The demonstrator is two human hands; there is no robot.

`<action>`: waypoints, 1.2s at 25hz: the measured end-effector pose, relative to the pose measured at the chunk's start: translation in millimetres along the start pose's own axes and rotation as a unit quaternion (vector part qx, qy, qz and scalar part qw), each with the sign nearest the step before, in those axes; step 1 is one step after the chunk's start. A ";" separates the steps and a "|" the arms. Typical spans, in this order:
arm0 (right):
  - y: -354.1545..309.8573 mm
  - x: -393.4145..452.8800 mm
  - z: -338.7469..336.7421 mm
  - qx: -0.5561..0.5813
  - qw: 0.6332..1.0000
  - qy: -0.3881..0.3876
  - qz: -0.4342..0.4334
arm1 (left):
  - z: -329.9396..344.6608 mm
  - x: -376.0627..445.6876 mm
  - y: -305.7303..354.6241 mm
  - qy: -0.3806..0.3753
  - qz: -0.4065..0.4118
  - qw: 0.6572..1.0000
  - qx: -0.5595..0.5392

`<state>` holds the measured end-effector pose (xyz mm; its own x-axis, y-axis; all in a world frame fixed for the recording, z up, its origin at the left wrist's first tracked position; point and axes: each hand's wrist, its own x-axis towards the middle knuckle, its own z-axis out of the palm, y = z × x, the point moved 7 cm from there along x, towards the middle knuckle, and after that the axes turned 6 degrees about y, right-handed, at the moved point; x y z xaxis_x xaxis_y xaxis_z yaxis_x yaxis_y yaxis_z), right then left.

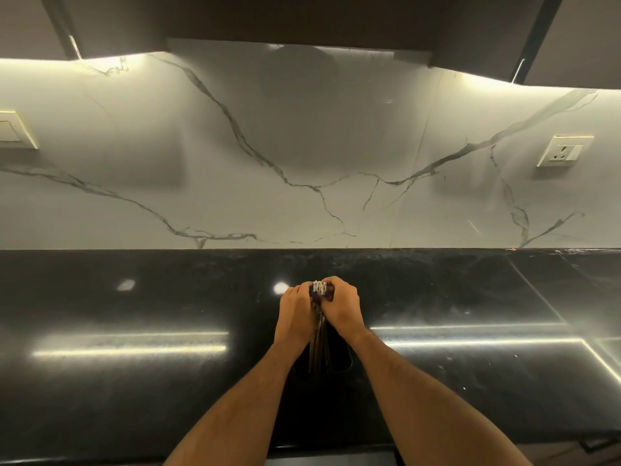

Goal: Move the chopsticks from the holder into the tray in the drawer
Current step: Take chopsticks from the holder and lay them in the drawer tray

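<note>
The head view takes in a pale marble wall (302,156) with grey veins across the far side, lit from under dark cabinets (302,18) above. A socket (564,151) sits on the wall at the right and a switch plate (15,129) at the far left edge. Below the wall runs a glossy black counter (134,314) with bright streaks of reflected light. Two bare forearms reach in from the near edge to the middle of the counter. The left hand (295,314) and the right hand (342,307) are both closed around a bundle of chopsticks (319,317), pressed together from either side. The patterned tops show between the fingertips; the dark shafts run down into a dark holder (339,361), which is hard to make out against the counter.
</note>
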<state>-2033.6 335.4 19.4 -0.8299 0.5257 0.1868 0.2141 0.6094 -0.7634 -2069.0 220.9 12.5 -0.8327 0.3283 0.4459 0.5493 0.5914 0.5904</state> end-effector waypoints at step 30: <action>-4.3 -10.2 -28.4 0.069 0.997 0.010 0.035 | -22.2 -16.3 15.5 0.001 -0.142 0.980 -0.139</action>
<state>-2011.5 344.3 38.3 -0.8048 0.5763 0.1419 0.1962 0.4840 -0.8528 -2045.4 208.4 29.3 -0.9550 0.1769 0.2380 0.2928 0.4346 0.8517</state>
